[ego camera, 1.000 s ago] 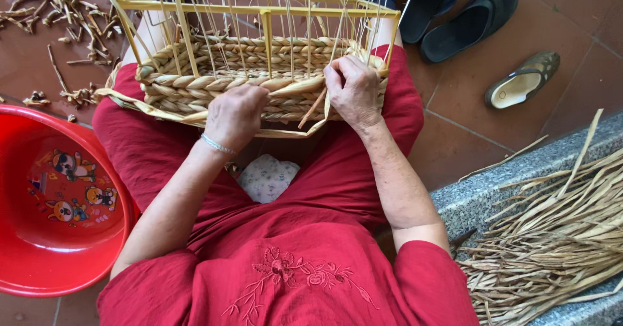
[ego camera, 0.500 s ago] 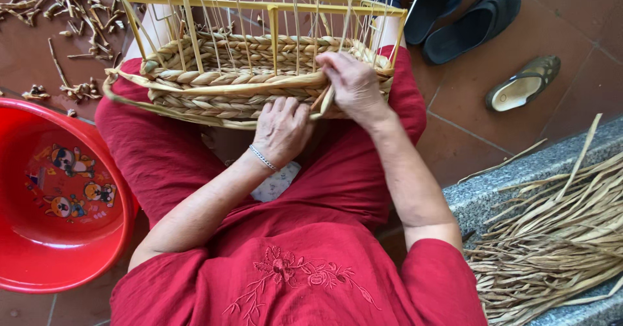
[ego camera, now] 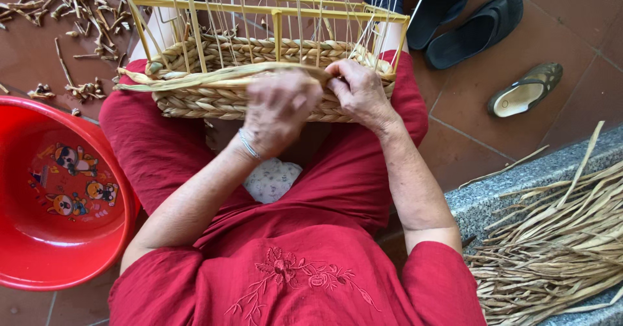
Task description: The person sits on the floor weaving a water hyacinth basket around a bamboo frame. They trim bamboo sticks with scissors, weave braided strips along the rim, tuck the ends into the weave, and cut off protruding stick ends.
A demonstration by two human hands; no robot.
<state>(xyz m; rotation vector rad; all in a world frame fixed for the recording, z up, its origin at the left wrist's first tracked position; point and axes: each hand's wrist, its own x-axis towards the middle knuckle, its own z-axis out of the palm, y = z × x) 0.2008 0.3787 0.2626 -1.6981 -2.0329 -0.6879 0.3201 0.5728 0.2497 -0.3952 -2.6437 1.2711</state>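
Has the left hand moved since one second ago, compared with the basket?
Yes. The left hand has moved toward the right hand, and now meets it on the long strand along the basket.

Soft, even daylight, bright with no glare; shadows are faint. The left hand (ego camera: 280,108) is motion-blurred, while everything around it stays sharp.

Reddish-brown tiled floor (ego camera: 571,14), grey stone ledge (ego camera: 519,183) at right, daylight.

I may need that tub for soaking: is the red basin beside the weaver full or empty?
Empty. The red basin shows its bare inner floor with cartoon pictures plainly visible; no water or fibres lie in the part in view.
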